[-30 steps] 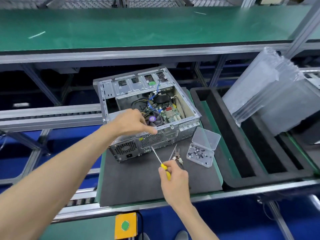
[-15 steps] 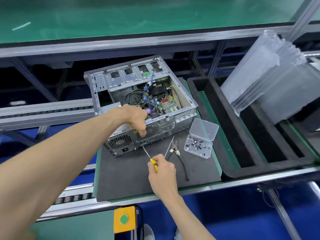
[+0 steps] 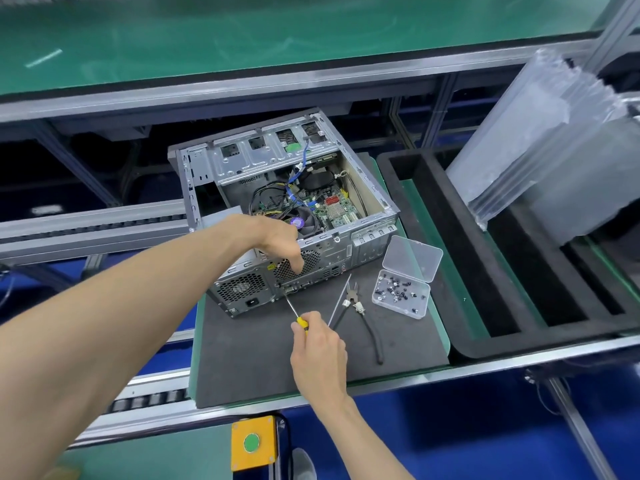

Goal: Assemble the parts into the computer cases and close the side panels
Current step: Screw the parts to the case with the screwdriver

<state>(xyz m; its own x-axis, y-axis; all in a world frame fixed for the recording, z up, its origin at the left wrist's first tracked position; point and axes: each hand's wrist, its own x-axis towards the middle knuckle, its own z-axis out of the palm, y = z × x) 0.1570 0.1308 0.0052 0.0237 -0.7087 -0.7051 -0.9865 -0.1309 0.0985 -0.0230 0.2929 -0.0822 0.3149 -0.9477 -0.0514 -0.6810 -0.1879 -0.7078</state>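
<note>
Computer case (image 3: pixel 277 188) is laid on its side w/ open side up, on dark foam mat (image 3: pixel 263 355) at centre of the tabletop; motherboard, fan & cables are seen inside. Rear panel is faced toward near side. Left hand (image 3: pixel 277 242) is draped over near top edge of case, fingers curled down onto rear fan grille; whether anything is pinched under them can't be told. Right hand (image 3: pixel 318 351) is closed round a yellow-handled screwdriver (image 3: pixel 294 311), its tip set against rear panel just right of PSU vents. Just right of the shaft, pliers (image 3: pixel 360 317) are laid on the mat. Further right, clear plastic box (image 3: pixel 401 296) w/ small screws is sat w/ lid open. Black foam tray (image 3: pixel 446 237) is seen at right, bagged panels leaned in it. Yellow button box (image 3: pixel 254 443) is mounted at near edge.
</note>
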